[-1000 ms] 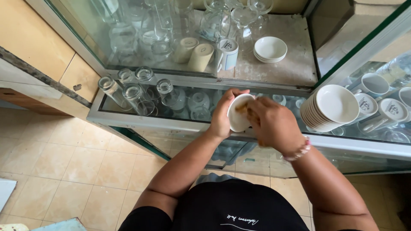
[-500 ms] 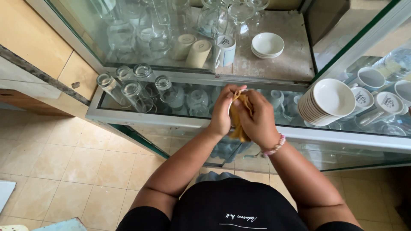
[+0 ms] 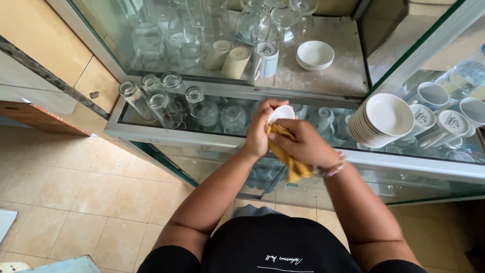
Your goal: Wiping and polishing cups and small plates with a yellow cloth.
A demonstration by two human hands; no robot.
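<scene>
**Wiping a white cup over the glass cabinet**

While you are standing on the tan tiled floor (image 3: 96, 197) and looking down, a wooden counter edge (image 3: 35, 108) is running along the far left. Just right of it, a cluster of clear drinking glasses (image 3: 161, 103) is sitting upside down on the glass shelf (image 3: 151, 126) of the cabinet. Above them, on the deeper shelf, two beige cups (image 3: 227, 56) are lying tilted beside a white printed mug (image 3: 267, 58).

Moving toward the middle, your left hand (image 3: 258, 132) is curling closed around a small white cup (image 3: 281, 114), gripping it from the left side and holding it in the air just above the front edge of the glass shelf. Your right hand (image 3: 303, 144) is pressing a yellow cloth (image 3: 289, 156) against the cup, fingers closed on the fabric, with the loose end of the cloth hanging down below your wrist. The two hands are touching around the cup. A pale beaded bracelet (image 3: 334, 169) is sitting on your right wrist.

Further right, a short stack of white bowls (image 3: 315, 54) is resting on the upper shelf. Beyond your right hand, a tall stack of white saucers (image 3: 381, 124) is leaning on its side, and white printed mugs (image 3: 449, 119) are lying next to it at the far right.
</scene>
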